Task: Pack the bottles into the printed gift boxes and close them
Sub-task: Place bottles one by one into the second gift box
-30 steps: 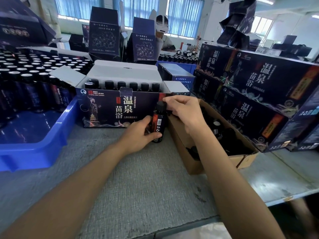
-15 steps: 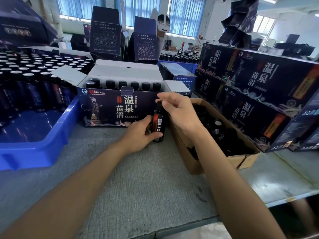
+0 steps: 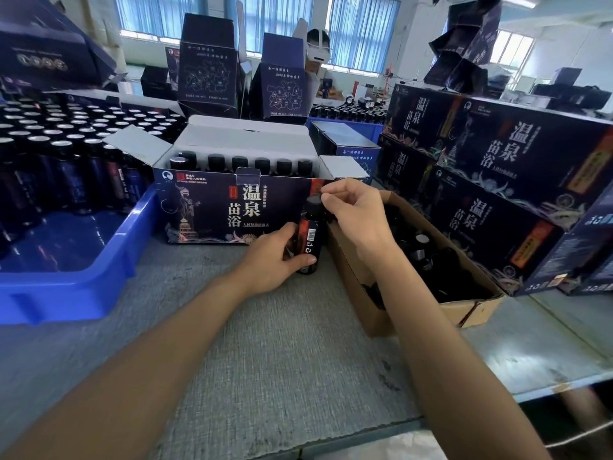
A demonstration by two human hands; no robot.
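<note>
The open box (image 3: 232, 207) holds a far row of bottles (image 3: 242, 162), but its near side looks unfilled and its flaps are up. I judge this box about half packed and its closing still to do, while closed boxes (image 3: 497, 154) are stacked at the right. The bottle (image 3: 310, 234) stands upright on the tabletop (image 3: 282, 343) just near the box's right end, long axis vertical and cap up, with the left hand (image 3: 268, 260) gripping its body and the right hand (image 3: 355, 214) pinching at the cap.

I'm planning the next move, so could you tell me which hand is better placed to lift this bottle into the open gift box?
Probably the left hand: it grips the bottle round its body, just in front of the open gift box. The right hand only pinches at the cap.
</note>
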